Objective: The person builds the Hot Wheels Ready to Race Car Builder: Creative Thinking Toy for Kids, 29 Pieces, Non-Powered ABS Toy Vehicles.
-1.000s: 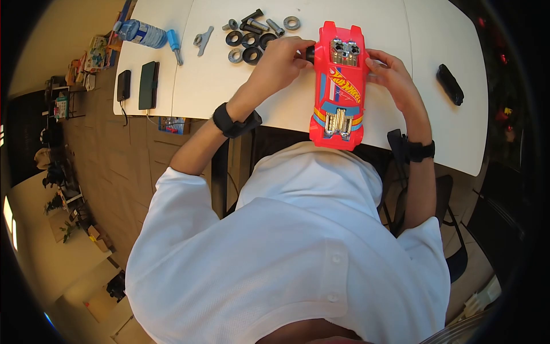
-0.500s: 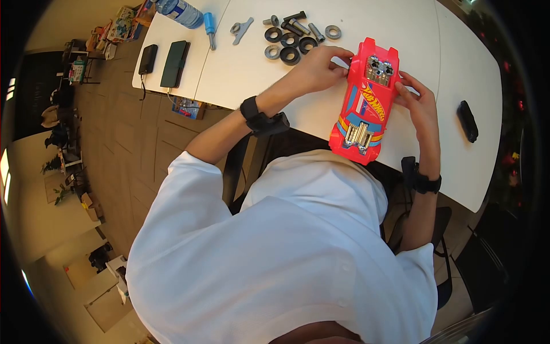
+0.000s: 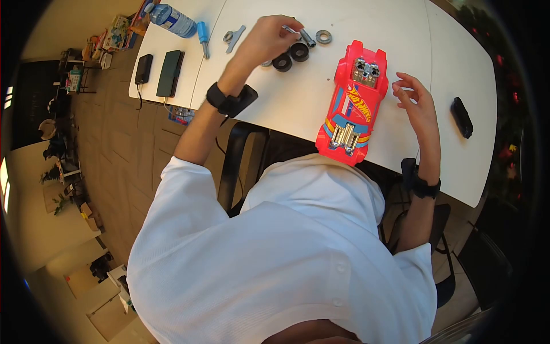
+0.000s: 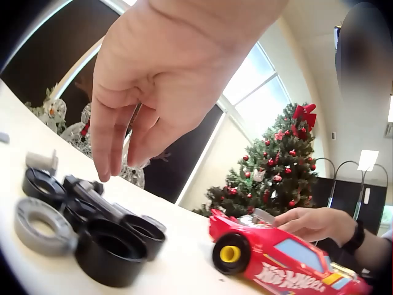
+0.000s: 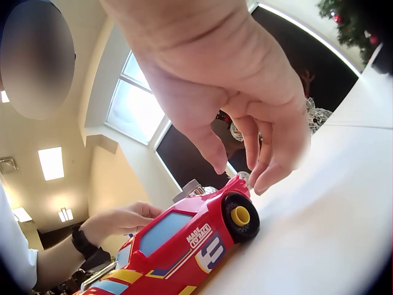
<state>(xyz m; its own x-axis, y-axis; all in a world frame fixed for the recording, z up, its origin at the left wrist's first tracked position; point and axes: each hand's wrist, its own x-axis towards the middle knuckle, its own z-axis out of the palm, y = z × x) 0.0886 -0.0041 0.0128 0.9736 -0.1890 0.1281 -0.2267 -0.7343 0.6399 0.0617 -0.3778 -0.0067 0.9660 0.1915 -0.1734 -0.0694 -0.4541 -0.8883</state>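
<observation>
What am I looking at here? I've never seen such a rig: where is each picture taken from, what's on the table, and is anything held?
There is no machine: a person works bare-handed. The head picture looks forward and down from a camera worn on the head; the other two come from wrist-worn cameras, each watching that side's work. On the white table stands a red toy car, with loose black rings, bolts and grey rings to its left. Farther left lie a grey wrench-like piece, a blue-handled screwdriver and a water bottle. The left grip is over the loose parts; the right grip is beside the car. Neither seems to hold anything, though the left one hides some parts in the head view.
</observation>
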